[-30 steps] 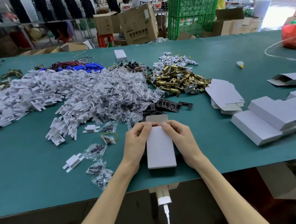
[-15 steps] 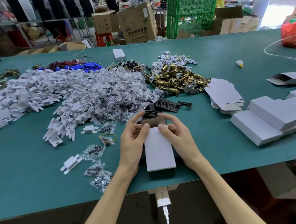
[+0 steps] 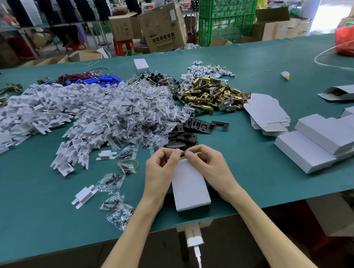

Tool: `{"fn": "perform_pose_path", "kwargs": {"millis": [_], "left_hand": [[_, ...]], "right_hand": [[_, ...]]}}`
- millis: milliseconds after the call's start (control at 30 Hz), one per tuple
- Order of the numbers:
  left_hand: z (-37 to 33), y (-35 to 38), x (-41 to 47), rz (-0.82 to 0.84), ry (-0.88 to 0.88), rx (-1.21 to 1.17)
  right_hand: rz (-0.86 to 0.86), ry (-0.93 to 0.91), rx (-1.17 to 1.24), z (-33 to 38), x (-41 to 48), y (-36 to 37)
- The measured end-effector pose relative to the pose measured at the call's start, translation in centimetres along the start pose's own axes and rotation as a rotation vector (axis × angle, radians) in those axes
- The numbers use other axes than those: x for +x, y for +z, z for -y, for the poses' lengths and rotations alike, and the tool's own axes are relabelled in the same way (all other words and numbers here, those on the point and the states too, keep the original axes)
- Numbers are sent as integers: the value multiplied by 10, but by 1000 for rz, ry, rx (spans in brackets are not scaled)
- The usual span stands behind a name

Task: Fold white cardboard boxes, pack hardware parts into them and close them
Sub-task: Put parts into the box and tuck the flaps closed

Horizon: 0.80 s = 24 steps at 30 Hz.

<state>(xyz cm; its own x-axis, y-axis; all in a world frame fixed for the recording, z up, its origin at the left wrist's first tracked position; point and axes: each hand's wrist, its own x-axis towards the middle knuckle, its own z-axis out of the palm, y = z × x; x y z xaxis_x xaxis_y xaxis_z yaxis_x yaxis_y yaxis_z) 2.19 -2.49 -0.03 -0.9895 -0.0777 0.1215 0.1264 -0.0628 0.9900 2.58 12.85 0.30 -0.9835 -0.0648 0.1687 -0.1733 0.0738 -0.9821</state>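
White box (image 3: 189,187) near table (image 3: 32,225) front edge, end flap pinched by both hands (image 3: 161,172) (image 3: 211,167), box stack (image 3: 317,144) well apart.

Seen from your head camera: both of your arms are bare from the bottom edge of the frame to the fingertips. Your left forearm (image 3: 132,236) and right forearm (image 3: 266,227) are long and slim, broadening toward the elbows where the frame cuts them off. Your left hand (image 3: 159,172) and right hand (image 3: 211,169) are bare too, with the knuckles plainly showing. Low between the forearms sits a pale block (image 3: 192,233) capped in white, with a white cable (image 3: 199,263) running down from it — whether it is fixed to you cannot be told.
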Motion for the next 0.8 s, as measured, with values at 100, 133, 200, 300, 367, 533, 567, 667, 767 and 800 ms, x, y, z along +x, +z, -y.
{"fn": "perform_pose_path", "kwargs": {"millis": [100,133,200,300,367,533,567,667,767,800], "left_hand": [[1,-1,1,8,-6,17],[2,-2,1,19,-9,20],[3,-2,0,42,-16,22],[3,-3,-1,60,-25,31],[3,-2,-1,62,-32,22],[2,-4,1,58,-57,-25],[1,-5,1,66,-72,-39],[0,-8,2,67,-103,-88],[-1,-9,1,34,-113,-116],[-1,-8,1,28,-113,-116]], "right_hand": [[-2,7,-3,0,-1,0],[-4,15,2,1,-1,0],[-9,41,18,1,-1,0],[-11,70,9,2,-1,0],[-5,64,0,2,-1,0],[11,36,2,5,-3,0],[19,31,7,6,-3,0],[81,39,51,8,-5,0],[144,59,77,9,-5,-1],[151,61,77,9,-5,-2]]}}
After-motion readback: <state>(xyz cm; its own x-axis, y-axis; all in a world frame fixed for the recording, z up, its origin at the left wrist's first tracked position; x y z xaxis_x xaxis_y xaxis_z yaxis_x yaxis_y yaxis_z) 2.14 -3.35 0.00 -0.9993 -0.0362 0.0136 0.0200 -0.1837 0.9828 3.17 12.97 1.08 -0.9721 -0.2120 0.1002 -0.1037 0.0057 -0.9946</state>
